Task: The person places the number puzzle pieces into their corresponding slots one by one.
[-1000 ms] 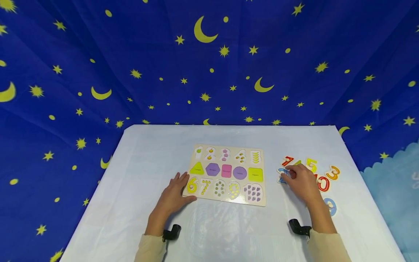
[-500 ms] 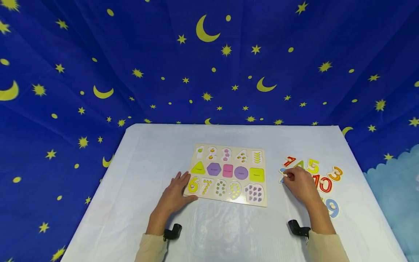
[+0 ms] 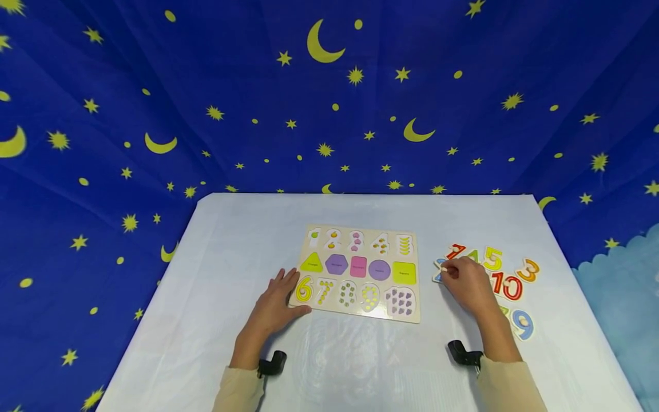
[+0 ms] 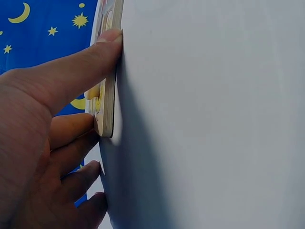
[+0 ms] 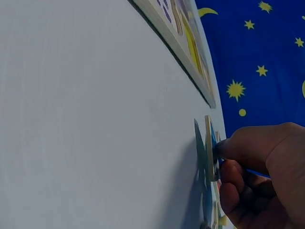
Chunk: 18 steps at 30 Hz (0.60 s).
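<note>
1. your left hand point(image 3: 275, 303) lies flat on the tabletop point(image 3: 226, 269) with fingers straight, pressed against the near left corner of the puzzle board point(image 3: 358, 273); in the left wrist view your thumb point(image 4: 81, 71) runs along the board's edge point(image 4: 106, 102) and the other fingers rest beside its corner.
2. your right hand point(image 3: 469, 284) is curled over the blue number piece point(image 3: 439, 270), just right of the board and clear of it; thumb and fingers pinch the piece's small peg.
3. in the right wrist view the blue number piece point(image 5: 210, 155) stands a little off the tabletop point(image 5: 95, 124), with a shadow under it, held at your fingertips point(image 5: 228, 149).
4. on the board, the yellow 6 point(image 3: 304, 289) sits in its slot at the lower left, just beside your left hand; the middle row holds the shape pieces; the other number slots show only their printed pictures.
5. the loose numbers lie in a cluster to the right of the board: red 7 point(image 3: 455, 250), yellow 5 point(image 3: 492, 258), orange 3 point(image 3: 528, 269), red 10 point(image 3: 507, 285) and light blue 9 point(image 3: 522, 324); your right hand covers part of the cluster.
</note>
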Tool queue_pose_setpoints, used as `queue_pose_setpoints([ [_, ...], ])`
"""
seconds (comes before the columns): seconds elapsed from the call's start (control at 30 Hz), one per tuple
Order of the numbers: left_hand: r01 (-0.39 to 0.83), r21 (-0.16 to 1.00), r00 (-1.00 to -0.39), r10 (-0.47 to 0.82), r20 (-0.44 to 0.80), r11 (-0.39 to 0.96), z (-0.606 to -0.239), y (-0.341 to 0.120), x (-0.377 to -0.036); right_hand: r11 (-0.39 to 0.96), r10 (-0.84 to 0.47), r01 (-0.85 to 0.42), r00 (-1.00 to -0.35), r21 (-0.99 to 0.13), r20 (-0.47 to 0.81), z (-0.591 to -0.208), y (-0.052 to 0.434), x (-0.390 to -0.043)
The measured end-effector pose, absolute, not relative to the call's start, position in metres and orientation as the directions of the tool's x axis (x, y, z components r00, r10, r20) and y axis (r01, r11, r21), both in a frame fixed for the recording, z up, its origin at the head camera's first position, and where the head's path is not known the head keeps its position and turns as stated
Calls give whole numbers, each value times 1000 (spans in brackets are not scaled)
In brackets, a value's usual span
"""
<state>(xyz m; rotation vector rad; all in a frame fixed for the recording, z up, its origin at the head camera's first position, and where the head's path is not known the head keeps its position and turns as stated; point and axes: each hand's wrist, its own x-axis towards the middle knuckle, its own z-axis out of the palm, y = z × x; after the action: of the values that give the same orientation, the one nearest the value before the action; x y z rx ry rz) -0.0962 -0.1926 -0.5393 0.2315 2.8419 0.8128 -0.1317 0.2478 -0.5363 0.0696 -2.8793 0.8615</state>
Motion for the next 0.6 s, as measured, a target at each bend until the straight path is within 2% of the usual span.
queue_pose_setpoints([
  [0.33,126,548,-970,218,-105,827,-541,-191,-100,830,-11,-107,-984,-547,176,-532,234,-142],
  [0.6,112,545,-971,207,-117,831,-541,-193,-98,824,-23,-93,-991,-559,132,-530,212,-146],
])
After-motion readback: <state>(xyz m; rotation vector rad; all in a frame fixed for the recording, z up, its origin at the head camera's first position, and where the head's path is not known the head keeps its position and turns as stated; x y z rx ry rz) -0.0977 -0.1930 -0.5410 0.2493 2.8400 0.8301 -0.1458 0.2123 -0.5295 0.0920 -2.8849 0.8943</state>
